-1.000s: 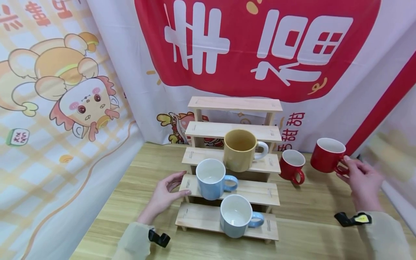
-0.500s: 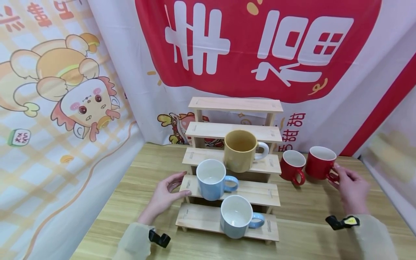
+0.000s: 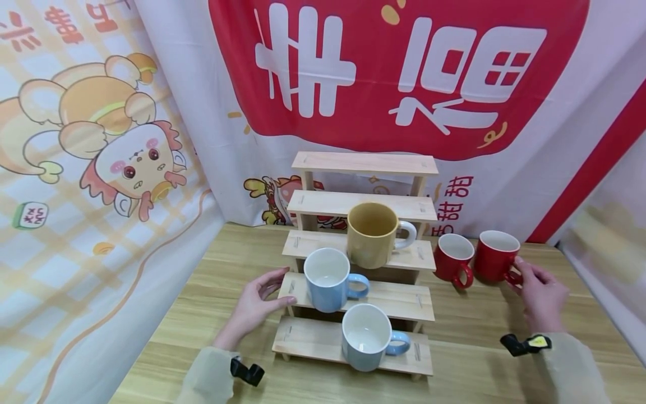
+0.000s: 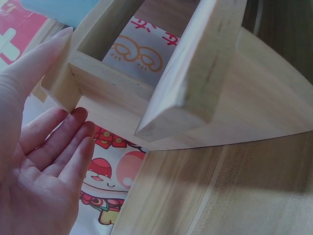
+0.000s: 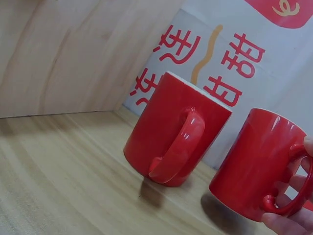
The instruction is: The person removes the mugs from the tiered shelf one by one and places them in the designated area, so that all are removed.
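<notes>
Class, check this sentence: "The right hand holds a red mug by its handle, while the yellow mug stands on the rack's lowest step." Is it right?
Not quite: the yellow mug stands on the middle step, as the head view shows. The right hand does hold a red mug by its handle.

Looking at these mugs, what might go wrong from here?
Held by its handle, the glossy red cylindrical mug in the right hand might tilt and knock the neighbouring glossy red mug. The left hand is at the pale wooden stepped stand; a bump could shake the nearest light-blue mug.
</notes>
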`<state>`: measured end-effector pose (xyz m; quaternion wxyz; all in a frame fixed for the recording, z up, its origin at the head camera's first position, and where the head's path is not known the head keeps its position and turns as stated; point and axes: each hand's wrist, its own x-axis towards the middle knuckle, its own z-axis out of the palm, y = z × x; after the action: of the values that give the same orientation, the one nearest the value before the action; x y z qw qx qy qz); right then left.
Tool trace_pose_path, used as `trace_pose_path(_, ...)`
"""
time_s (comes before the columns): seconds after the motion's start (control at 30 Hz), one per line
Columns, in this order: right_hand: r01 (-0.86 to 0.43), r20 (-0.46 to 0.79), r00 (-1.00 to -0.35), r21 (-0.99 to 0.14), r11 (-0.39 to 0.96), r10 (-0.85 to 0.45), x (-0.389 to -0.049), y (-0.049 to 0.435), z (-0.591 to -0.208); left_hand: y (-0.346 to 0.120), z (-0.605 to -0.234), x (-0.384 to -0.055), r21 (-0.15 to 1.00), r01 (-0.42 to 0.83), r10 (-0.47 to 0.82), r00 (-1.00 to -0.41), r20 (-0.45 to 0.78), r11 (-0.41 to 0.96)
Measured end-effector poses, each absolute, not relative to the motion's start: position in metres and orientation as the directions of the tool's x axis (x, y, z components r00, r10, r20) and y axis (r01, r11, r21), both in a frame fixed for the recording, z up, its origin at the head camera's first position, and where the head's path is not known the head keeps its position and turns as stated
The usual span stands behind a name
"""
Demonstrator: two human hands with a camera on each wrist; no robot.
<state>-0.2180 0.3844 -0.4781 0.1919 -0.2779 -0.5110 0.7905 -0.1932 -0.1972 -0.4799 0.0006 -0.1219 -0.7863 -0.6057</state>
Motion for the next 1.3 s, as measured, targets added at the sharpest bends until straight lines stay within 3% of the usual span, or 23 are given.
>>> trace_pose_path(0.5, -0.004, -0.258, -0.719, -0.927, -0.375, 0.645, -0.219, 0.378, -0.491, -0.196, -0.482, -0.194, 0.953, 0.197, 0.185, -0.97, 0.156, 0.23)
trace_pose_path(1.3, 0.1, -0.293, -0.772, -0.932, -0.347, 0.565, -0.2, 0.37, -0.502, -0.199, -0.485, -0.196, 0.953, 0.18, 0.191, -0.972, 0.135, 0.244)
